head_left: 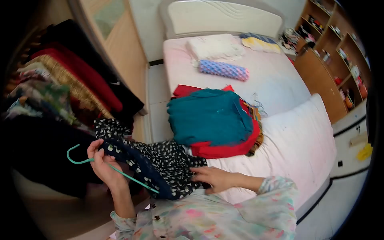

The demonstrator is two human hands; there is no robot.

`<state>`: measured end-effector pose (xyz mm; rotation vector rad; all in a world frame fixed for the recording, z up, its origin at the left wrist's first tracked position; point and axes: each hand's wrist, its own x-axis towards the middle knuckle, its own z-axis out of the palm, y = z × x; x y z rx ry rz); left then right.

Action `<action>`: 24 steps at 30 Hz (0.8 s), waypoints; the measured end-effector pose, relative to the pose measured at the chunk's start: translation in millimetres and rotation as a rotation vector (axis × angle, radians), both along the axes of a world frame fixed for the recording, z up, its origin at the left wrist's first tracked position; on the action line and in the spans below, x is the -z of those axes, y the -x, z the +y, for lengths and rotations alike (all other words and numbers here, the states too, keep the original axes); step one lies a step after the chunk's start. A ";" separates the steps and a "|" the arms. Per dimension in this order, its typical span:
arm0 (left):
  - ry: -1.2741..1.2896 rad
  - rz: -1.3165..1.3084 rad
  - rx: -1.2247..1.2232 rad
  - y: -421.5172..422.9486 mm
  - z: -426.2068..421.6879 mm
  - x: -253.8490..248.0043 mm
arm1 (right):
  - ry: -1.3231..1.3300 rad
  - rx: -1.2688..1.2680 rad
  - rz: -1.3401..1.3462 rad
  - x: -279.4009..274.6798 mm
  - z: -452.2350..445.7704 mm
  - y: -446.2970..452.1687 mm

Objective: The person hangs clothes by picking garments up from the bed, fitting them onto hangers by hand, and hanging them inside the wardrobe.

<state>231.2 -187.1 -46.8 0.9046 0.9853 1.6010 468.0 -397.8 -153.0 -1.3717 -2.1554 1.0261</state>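
My left hand (105,164) is closed around a green hanger (134,180), whose hook sticks out to the left. A black garment with a white pattern (164,157) hangs from this hand and stretches across to the bed's near edge. My right hand (214,179) lies on the garment's right side, with its fingers apart. Just beyond, a teal top (210,116) lies spread over red clothing (224,151) on the bed. Some hangers (258,105) lie beside that pile.
An open wardrobe (120,48) with hanging clothes (76,76) stands at the left. The bed (280,100) holds a blue and pink roll (224,70), a white folded cover (214,46) and a pillow (262,45). Shelves (328,68) stand at the right.
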 end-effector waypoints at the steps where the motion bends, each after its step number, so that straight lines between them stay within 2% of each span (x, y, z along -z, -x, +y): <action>1: -0.006 -0.015 -0.043 5.3 -1.6 -4.1 | 0.026 -0.114 -0.291 -2.1 -9.8 2.4; 3: 0.003 -0.024 -0.115 12.4 -12.1 -20.0 | 0.102 -0.215 -0.191 13.8 -21.8 7.4; 7: 0.006 -0.101 -0.113 19.9 -26.1 -29.4 | -0.109 -0.375 -0.257 -14.5 -1.9 10.0; 10: 0.030 -0.253 -0.090 28.8 -28.8 -27.3 | -0.269 -0.425 -0.280 -29.8 16.7 24.1; 13: 0.036 -0.251 -0.101 34.8 -45.8 -33.4 | -0.441 -0.535 -0.321 -57.1 38.6 43.6; 16: -0.001 -0.244 -0.144 41.6 -61.5 -38.3 | -0.314 -0.701 -0.537 -65.5 51.9 54.7; 17: -0.046 -0.254 -0.183 44.5 -63.6 -41.2 | -0.401 -0.659 -0.454 -52.4 57.8 56.5; 20: -0.161 -0.260 -0.289 58.8 -67.1 -45.7 | -0.444 -0.387 0.005 -37.1 78.8 92.8; 23: -0.160 -0.164 -0.443 77.6 -72.2 -52.8 | -0.382 -0.321 0.222 -6.2 93.2 120.2; 24: -0.172 -0.187 -0.464 83.7 -73.6 -51.9 | -0.372 -0.265 0.160 -13.3 97.5 117.1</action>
